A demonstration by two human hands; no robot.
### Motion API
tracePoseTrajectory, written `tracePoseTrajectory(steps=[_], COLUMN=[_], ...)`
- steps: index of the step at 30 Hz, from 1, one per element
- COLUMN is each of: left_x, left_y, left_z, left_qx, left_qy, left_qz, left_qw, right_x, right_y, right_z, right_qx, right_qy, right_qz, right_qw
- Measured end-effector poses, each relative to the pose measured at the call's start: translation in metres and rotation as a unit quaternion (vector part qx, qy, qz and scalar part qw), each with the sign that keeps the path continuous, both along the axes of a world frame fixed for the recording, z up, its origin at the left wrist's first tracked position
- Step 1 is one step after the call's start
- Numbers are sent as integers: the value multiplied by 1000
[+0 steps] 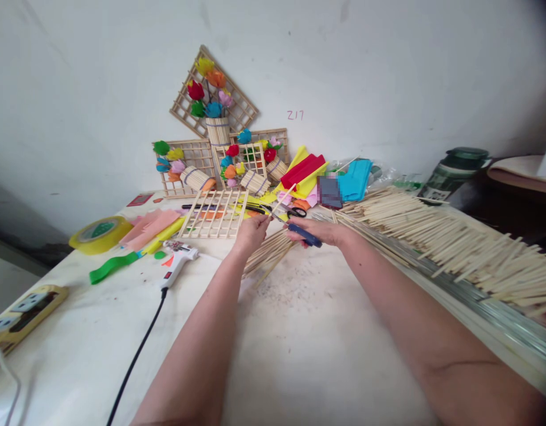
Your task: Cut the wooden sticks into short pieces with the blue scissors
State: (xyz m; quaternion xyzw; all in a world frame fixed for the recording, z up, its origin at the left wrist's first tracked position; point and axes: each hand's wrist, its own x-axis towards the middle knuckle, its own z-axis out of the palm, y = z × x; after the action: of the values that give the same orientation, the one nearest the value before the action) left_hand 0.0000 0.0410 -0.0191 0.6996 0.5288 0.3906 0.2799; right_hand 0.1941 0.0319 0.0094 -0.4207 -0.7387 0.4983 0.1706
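Closed around a thin wooden stick, my left hand is over the middle of the table. The stick slants up and to the right from its fingers. In my right hand is a pair of blue-handled pliers, its metal jaws pointing left at the stick, close to my left fingertips. Whether the jaws touch the stick I cannot tell. Under both hands lies a loose bundle of thin sticks. A lattice of glued sticks rests just left of my left hand.
Behind stand stick lattices with paper flowers. A large stick pile and a dark green bottle are at right. At left are a glue gun with black cord, yellow tape and a power strip. Black-handled scissors lie beyond my hands.
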Motion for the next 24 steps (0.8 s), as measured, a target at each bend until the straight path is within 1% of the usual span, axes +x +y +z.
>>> tracePoseTrajectory(steps=[5,7,10,12,18,24], left_x=[-2,-2,-3,-5,-11,-13], left_y=[-3,-6,-9,-9,-5,-8], left_z=[5,8,11,11,5,9], left_qx=[64,78,85,81,66,66], left_qy=[111,147,187,197,168,183], left_qz=[23,32,29,27,23,34], left_qw=[991,986,978,977,983,980], right_x=[-1,-1,-2,-2,-7,-19], right_y=[0,1,2,1,-1,-9], right_z=[0,-1,-3,-4,-7,-5], right_qx=[13,22,28,24,16,-2], right_qy=[-14,-11,-11,-11,-12,6], right_qz=[12,15,18,19,4,-22], right_qw=[1000,1000,999,999,1000,1000])
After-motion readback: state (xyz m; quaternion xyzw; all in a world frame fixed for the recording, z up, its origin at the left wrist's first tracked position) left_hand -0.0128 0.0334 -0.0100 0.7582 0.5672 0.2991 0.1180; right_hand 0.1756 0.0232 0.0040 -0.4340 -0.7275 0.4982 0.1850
